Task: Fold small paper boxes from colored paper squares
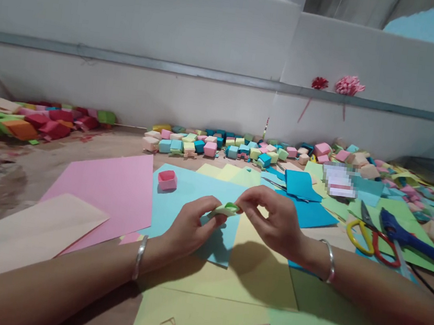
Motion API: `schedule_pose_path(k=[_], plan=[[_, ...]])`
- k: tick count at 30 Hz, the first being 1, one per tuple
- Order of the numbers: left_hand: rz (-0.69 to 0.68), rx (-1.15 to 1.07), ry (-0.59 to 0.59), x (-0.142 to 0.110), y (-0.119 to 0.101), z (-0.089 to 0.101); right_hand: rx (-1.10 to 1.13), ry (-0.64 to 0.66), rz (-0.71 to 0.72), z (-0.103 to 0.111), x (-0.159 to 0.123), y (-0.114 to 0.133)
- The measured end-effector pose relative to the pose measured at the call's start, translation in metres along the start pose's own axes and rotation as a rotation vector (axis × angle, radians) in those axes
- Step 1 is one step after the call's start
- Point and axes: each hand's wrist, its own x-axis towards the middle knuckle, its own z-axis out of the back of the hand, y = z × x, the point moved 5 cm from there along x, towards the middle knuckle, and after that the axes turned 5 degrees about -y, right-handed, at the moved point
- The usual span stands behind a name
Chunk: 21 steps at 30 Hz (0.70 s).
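Note:
Above the sheets of paper, my left hand [196, 223] pinches a small folded piece of light green paper [227, 209] between thumb and fingers. My right hand [271, 216] is closed in a pinch at the right end of that green piece. Its fingertips touch or nearly touch the paper; whether they grip it is hard to make out. Under both hands lies a light blue sheet [199, 181]. On this sheet, left of the green piece, stands a small open pink paper box [168, 180]. A pale yellow sheet [262, 273] overlaps beneath my right hand.
Pink [118, 192] and cream sheets [26, 234] lie at left. Several folded paper cubes [211, 146] line the wall. At right are scissors [373, 240] with yellow and red handles and a blue glue gun [417, 240]. Two paper flowers [350, 85] stand against the wall.

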Motion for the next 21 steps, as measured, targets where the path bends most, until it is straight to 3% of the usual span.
schedule_pose_path(k=[6, 15, 21], plan=[[-0.016, -0.078, -0.055, 0.0, -0.002, 0.004, -0.096, -0.001, 0.266, -0.003, -0.002, 0.008], [-0.003, 0.031, -0.122, 0.0, -0.002, 0.006, -0.262, -0.09, 0.452, -0.007, -0.012, 0.008], [0.016, 0.0, -0.075, -0.002, -0.003, 0.004, -0.316, -0.066, 0.51, -0.004, -0.013, 0.008]])
